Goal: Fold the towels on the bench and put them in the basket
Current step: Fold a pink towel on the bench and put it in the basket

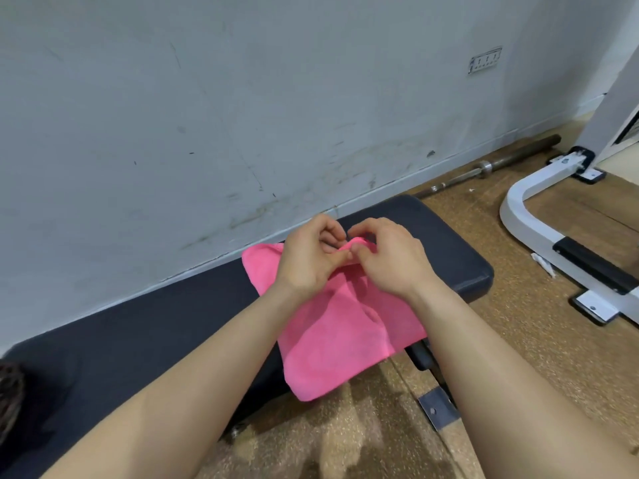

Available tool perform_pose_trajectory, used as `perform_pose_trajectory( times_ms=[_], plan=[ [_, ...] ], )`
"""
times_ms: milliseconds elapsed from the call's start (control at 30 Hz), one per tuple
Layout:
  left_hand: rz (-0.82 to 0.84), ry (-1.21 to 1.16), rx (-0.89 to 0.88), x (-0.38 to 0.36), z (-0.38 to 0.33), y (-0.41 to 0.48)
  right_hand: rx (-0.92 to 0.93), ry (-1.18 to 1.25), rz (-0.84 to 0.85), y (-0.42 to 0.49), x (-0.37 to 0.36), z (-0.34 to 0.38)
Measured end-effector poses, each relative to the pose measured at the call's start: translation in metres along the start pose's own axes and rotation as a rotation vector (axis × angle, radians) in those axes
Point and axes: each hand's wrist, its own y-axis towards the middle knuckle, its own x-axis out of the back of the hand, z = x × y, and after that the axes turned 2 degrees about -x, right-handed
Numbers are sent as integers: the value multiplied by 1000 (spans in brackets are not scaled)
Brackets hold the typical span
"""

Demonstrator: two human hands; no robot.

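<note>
A pink towel (340,326) lies across the black padded bench (145,326), its near part hanging over the bench's front edge. My left hand (307,257) and my right hand (390,257) meet at the towel's far edge. Both pinch a raised bit of that edge between thumb and fingers. No basket shows in this view.
A grey scuffed wall (242,115) runs right behind the bench. A steel barbell (491,164) lies on the cork floor along the wall. A white machine frame (539,229) stands at the right. A dark patterned object (10,399) sits at the bench's left end.
</note>
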Motion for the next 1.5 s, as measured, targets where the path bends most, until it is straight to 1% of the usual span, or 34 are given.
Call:
perform_pose_trajectory(
  times_ms=[67, 167, 233, 267, 333, 400, 467, 567, 633, 700, 800, 833, 900, 967, 1033, 1133, 1167, 1200, 1233, 1267, 1300, 1333, 1400, 1433, 1500],
  plan=[
    [-14, -20, 4, 6, -3, -10, 12, 80, 20, -2, 0, 1],
    [-26, -29, -3, 15, -6, -24, 78, 149, 13, -9, 2, 4],
    [51, 29, -9, 20, -2, -33, 112, 212, 15, -15, 5, 8],
    [105, 101, -13, 24, 2, -38, 126, 251, 26, -17, 6, 11],
    [182, 354, -15, 33, 12, -48, 170, 325, 72, -25, 7, 19],
    [166, 608, -39, 47, 20, -60, 212, 390, 121, -35, 5, 26],
    [130, 735, -38, 65, 27, -74, 245, 456, 166, -49, 1, 34],
    [125, 914, -29, 96, 38, -98, 280, 498, 224, -69, -7, 45],
    [112, 1038, -32, 117, 39, -115, 295, 509, 240, -80, -10, 52],
    [90, 1092, -9, 140, 37, -134, 303, 531, 227, -89, -9, 60],
    [15, 1015, 85, 180, 36, -163, 272, 600, 158, -99, -5, 72],
    [4, 931, 123, 193, 37, -174, 263, 610, 137, -101, -4, 76],
    [-18, 665, 213, 217, 36, -196, 252, 589, 125, -103, -5, 81],
    [-47, 452, 246, 236, 29, -216, 238, 548, 134, -106, -9, 87],
    [-51, 303, 254, 253, 21, -232, 222, 515, 120, -108, -12, 94],
    [-70, 118, 265, 275, 15, -249, 207, 429, 36, -108, -9, 103],
    [-95, 40, 270, 281, 14, -253, 201, 386, 36, -107, -8, 104],
    [-117, -24, 269, 287, 15, -256, 195, 333, 72, -105, -7, 104],
    [-135, -66, 260, 292, 16, -259, 182, 280, 150, -105, -7, 104],
    [-156, -74, 242, 295, 17, -261, 167, 236, 242, -105, -9, 104],
    [-181, -78, 218, 298, 18, -262, 156, 208, 299, -105, -12, 104],
    [-210, -68, 201, 299, 19, -262, 160, 205, 296, -106, -13, 106],
    [-247, -32, 203, 299, 23, -260, 176, 250, 185, -107, -16, 110],
    [-243, 25, 203, 298, 26, -258, 180, 257, 151, -107, -17, 112],
    [-220, 249, 214, 293, 31, -255, 184, 168, 175, -108, -19, 117]
  ],
)
